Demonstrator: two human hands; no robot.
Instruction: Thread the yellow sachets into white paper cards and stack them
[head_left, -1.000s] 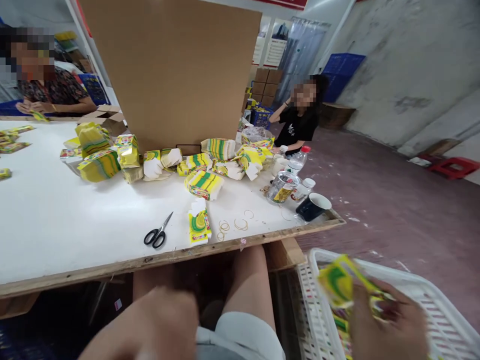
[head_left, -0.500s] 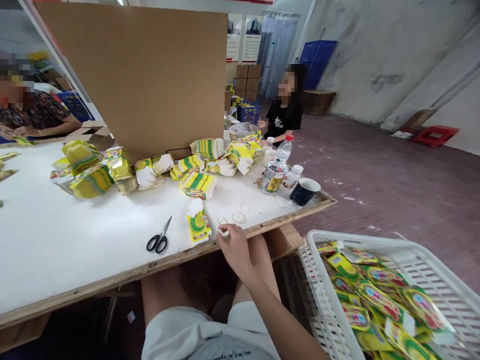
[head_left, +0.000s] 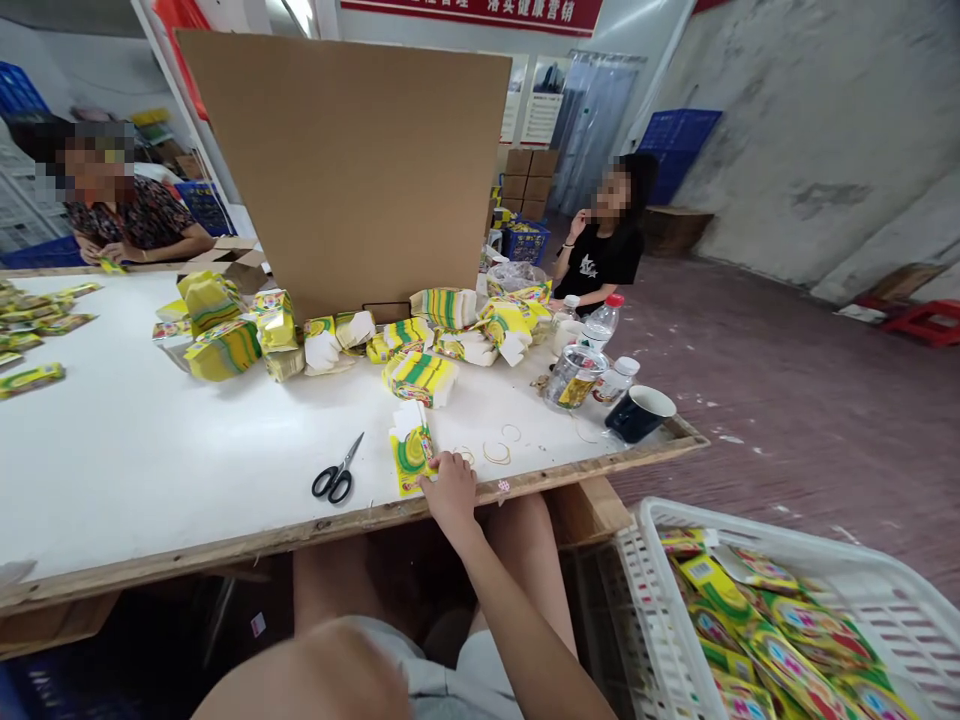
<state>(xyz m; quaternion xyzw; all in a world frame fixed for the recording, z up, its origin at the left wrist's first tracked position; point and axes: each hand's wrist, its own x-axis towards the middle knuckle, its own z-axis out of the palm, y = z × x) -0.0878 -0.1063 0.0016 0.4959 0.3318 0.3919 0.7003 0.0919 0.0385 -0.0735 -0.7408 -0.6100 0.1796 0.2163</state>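
Right hand (head_left: 452, 488) resting against yellow carton (head_left: 409, 448), lying by bench (head_left: 187, 455) near edge | its grip: can't tell | left hand (head_left: 334, 668) blurring, grip unclear | step: apparently grasping carton | next: calling for firm pinch

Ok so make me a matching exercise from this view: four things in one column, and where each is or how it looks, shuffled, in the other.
Things:
1. Right hand
2. Scissors
3. Mug
4. Basket

Descriptions:
A. White, with yellow packs inside
B. At the side of the nearest carton
C. Dark outside, pale inside
D. Black-handled, lying on the table

Pairs: 1-B, 2-D, 3-C, 4-A
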